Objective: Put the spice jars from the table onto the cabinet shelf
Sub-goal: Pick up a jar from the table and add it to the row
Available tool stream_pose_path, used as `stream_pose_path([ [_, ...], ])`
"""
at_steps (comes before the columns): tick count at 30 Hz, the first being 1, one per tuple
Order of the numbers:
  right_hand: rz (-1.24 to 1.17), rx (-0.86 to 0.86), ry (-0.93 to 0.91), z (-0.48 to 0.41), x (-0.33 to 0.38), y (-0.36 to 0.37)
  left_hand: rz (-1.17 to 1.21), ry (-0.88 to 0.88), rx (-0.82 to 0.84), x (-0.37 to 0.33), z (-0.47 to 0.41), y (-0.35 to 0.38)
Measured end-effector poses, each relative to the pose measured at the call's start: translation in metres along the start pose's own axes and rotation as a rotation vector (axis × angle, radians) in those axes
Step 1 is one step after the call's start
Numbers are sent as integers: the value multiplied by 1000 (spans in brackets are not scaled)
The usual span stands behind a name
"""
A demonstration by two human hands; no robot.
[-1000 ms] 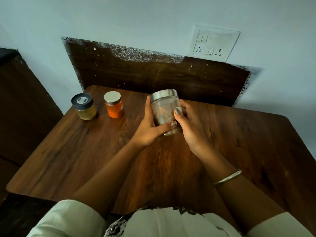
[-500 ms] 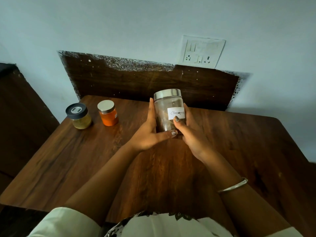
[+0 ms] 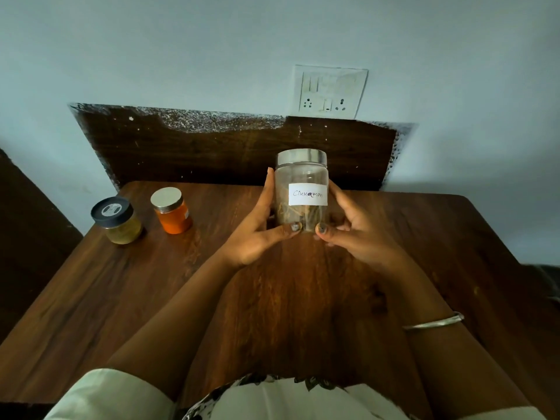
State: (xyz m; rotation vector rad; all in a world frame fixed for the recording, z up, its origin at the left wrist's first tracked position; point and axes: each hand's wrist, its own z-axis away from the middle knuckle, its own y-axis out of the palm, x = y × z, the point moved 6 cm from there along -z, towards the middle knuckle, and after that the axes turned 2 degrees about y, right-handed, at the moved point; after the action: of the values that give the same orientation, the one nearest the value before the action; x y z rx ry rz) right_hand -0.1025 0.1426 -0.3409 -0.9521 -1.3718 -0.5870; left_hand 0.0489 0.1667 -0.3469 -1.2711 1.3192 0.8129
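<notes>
Between both hands, the clear silver-lidded cinnamon jar (image 3: 301,190) stands upright.

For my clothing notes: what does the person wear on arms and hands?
Pale cream short sleeves leave the forearms bare. A thin silver bangle circles the right wrist. The left hand and right hand have dark nail polish.

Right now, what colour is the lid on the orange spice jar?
The lid is pale silvery metal; the head view shows it.

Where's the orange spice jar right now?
In the head view, the orange jar stands far left on the table, beside the black-lidded jar, left of the cinnamon jar.
</notes>
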Motion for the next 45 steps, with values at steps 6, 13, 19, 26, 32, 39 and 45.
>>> stream_pose_path([
  [6, 57, -117, 4, 6, 0, -22, -283, 80, 73, -5, -14, 7],
  [13, 180, -250, -12, 10, 20, -59, -478, 243, 125, -49, -50, 20],
  [19, 237, -441, -90, 3, 50, -122, -571, 423, 117, -107, -105, 39],
  [26, 410, -594, -250, -14, 130, -211, -586, 572, -29, -179, -182, 65],
  [32, 486, -660, -469, -29, 210, -273, -587, 742, -120, -257, -243, 76],
  [39, 594, -701, -628, -63, 284, -329, -648, 887, -205, -332, -296, 72],
  [45, 633, -691, -704, -96, 320, -355, -761, 918, -286, -368, -332, 62],
])
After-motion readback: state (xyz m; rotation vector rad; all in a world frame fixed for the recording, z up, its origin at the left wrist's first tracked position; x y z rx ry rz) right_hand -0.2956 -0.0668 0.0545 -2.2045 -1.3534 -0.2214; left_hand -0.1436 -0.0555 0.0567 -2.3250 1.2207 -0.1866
